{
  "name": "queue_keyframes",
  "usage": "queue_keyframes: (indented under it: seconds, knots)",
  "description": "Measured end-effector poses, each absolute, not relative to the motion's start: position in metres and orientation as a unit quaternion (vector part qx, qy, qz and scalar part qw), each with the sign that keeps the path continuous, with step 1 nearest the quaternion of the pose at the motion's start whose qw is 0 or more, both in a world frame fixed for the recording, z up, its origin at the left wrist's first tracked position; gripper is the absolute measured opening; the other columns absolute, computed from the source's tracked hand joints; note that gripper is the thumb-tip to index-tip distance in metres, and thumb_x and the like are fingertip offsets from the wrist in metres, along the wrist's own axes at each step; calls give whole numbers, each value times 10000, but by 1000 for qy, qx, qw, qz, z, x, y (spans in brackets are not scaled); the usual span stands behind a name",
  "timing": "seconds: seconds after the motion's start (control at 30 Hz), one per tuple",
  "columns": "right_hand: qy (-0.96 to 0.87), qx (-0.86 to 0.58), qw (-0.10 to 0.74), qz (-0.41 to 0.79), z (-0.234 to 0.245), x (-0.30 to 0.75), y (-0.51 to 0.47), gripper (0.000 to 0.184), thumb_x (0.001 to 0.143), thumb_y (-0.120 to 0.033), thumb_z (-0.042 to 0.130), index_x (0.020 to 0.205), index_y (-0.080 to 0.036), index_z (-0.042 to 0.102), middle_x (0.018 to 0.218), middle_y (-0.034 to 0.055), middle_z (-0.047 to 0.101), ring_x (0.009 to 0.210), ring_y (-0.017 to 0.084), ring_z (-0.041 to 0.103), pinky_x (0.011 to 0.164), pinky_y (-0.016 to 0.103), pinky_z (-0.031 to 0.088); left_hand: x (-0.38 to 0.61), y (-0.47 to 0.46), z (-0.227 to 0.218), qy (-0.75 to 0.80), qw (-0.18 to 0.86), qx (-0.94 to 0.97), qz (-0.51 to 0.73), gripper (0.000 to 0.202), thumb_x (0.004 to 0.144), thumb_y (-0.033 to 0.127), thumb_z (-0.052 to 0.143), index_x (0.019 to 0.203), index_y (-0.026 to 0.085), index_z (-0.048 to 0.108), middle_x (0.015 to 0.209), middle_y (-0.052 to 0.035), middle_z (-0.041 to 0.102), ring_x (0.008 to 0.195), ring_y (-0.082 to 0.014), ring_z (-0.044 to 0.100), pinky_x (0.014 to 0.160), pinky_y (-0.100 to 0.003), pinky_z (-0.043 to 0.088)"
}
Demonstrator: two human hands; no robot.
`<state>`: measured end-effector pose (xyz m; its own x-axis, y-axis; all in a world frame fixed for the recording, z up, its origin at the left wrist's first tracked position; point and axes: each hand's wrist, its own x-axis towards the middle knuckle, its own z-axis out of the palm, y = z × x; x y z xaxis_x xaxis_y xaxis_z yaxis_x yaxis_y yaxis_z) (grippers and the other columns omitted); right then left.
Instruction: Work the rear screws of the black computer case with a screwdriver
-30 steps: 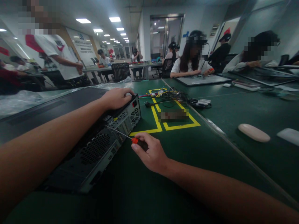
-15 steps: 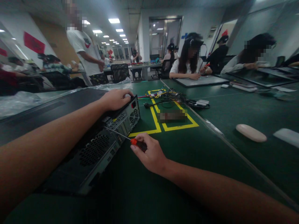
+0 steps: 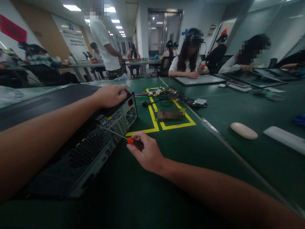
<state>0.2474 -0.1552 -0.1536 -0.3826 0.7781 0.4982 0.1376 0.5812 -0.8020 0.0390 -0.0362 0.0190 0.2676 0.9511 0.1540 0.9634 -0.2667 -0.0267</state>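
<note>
A black desktop computer case (image 3: pixel 59 98) lies on its side on the green table, its rear panel facing right towards me. My left hand (image 3: pixel 111 96) rests on its upper surface near the rear edge, fingers loosely bent and apart. In my right hand (image 3: pixel 147 152) is a screwdriver (image 3: pixel 130 141) with a red and black handle, my fingers closed round it. The thin shaft points left to the upper part of the rear panel, beside the slot covers. Where exactly the tip sits is too dark to make out.
Behind my right hand, a blurred-out block (image 3: pixel 170 115) lies by yellow tape (image 3: pixel 154 130). Bundled cables (image 3: pixel 170 93) lie further back. A pale oval case (image 3: pixel 243 131) and a white long object (image 3: pixel 283 138) are on the right. Co-workers sit across the table; one person (image 3: pixel 105 41) stands.
The view has turned, so the case, both hands and the table things appear further left. Both hands keep their places on the case and the screwdriver. The standing person appears further right.
</note>
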Motion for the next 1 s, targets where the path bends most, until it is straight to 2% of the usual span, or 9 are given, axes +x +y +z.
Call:
queue_keyframes:
  seconds: [0.2,0.33,0.43,0.87,1.0]
  knots:
    - [-760,-317,460,332,-154,247,-155,201,1083,-415,758,1191,-265,678,1124,61,836,949,232,793,903,398,657,39,-36,20,-599,58,-797,-52,566,1159,353,422,1584,159,740,1346,-152,801,1109,-273,657,1027,-391,474]
    - [-766,-322,451,325,-153,247,-155,207,1086,-420,760,1199,-264,683,1126,60,836,955,232,794,907,395,654,39,-35,20,-605,60,-793,-42,582,1142,358,428,1588,144,736,1288,-154,811,1037,-275,670,982,-388,487]
    - [-768,-322,452,319,-153,247,-155,215,1086,-434,759,1199,-264,693,1134,66,838,986,240,795,937,413,653,39,-34,19,-607,68,-791,-37,591,1140,365,419,1589,148,735,1272,-163,812,1066,-290,679,971,-396,485]
    - [-779,-298,461,302,-152,249,-154,298,1166,-494,626,1181,-226,756,1113,93,827,1001,249,780,951,427,642,39,-33,20,-609,69,-789,-37,629,1114,393,391,1589,177,742,1215,-140,809,1049,-302,701,957,-393,496]
    - [-771,-300,467,314,-153,249,-155,306,1110,-525,708,1230,-245,728,1115,75,829,977,245,778,933,421,652,41,-35,21,-613,66,-787,-30,626,1122,384,391,1601,166,730,1232,-139,796,1062,-297,689,961,-385,487]
